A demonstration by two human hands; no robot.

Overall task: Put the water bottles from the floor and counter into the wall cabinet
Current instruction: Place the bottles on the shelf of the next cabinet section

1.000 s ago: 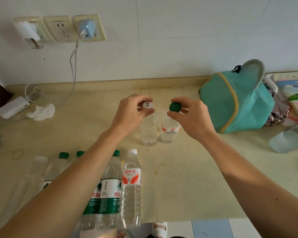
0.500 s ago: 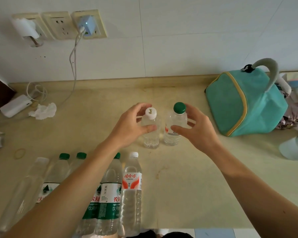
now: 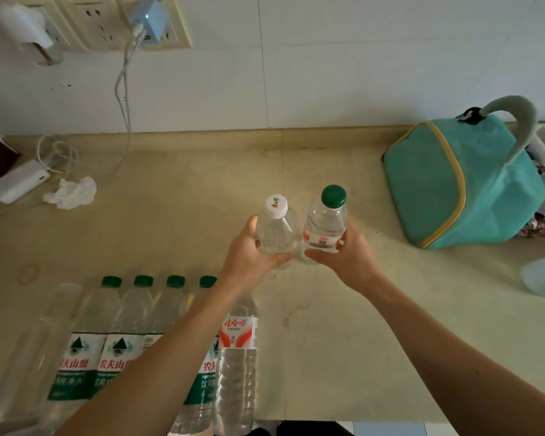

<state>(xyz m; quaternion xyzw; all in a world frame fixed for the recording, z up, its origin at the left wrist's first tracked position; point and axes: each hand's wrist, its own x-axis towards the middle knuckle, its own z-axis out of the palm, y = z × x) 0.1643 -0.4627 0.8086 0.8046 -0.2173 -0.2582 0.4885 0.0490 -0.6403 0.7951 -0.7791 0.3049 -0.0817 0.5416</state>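
Beige stone bench (image 3: pixel 343 341) under a white tiled wall. Left hand (image 3: pixel 249 256) wraps its grip round a small clear plastic bottle with white cap (image 3: pixel 274 228); right hand (image 3: pixel 340 256) clasps a small clear bottle with green cap (image 3: pixel 326 225), both lifted. Likely light, thin-walled, crushable, slick; mid-body hold suits. Larger green-capped bottles (image 3: pixel 114 335) stand near the front edge.

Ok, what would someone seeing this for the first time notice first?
Two small clear plastic bottles held side by side at centre: the left hand grips the white-capped bottle, the right hand the green-capped bottle. A row of tall green-labelled water bottles stands at the counter's near left edge; a teal zip bag sits right.
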